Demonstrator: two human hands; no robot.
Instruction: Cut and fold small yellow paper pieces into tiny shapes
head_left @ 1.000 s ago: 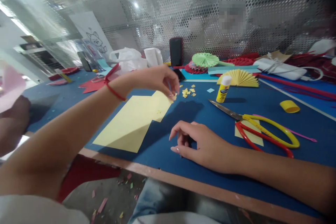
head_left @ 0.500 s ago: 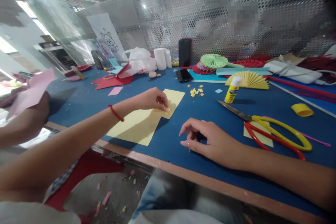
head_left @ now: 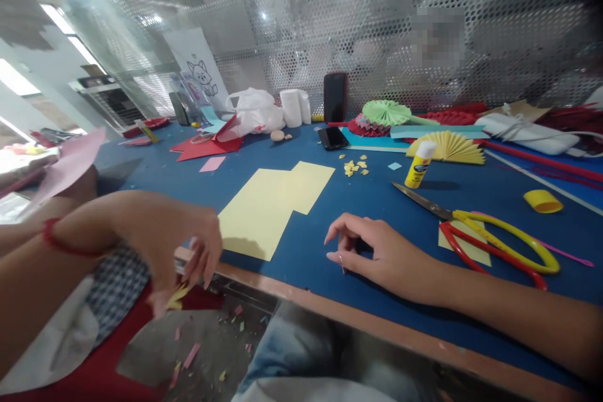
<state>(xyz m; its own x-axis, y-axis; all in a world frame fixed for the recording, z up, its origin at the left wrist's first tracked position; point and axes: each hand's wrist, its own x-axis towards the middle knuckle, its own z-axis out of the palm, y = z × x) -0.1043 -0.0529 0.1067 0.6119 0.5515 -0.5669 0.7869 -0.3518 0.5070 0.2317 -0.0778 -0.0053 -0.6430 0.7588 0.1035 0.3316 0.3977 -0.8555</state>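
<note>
My left hand hangs blurred just off the table's near edge, fingers pointing down. Small yellow paper scraps show between its thumb and fingers. My right hand rests on the blue table with fingers curled in. Something dark sits under them that I cannot make out. A notched sheet of pale yellow paper lies between the two hands. Right of my right hand lie yellow-and-red scissors on a small yellow piece.
A glue stick, yellow cap, yellow scraps, folded paper fans, two phones, red paper and a plastic bag crowd the far side. Another person's hand holds pink paper at left. Scraps litter the floor.
My left hand has left the yellow sheet and drawn back and down past the table's near edge with yellow scraps. My right hand has stayed put.
</note>
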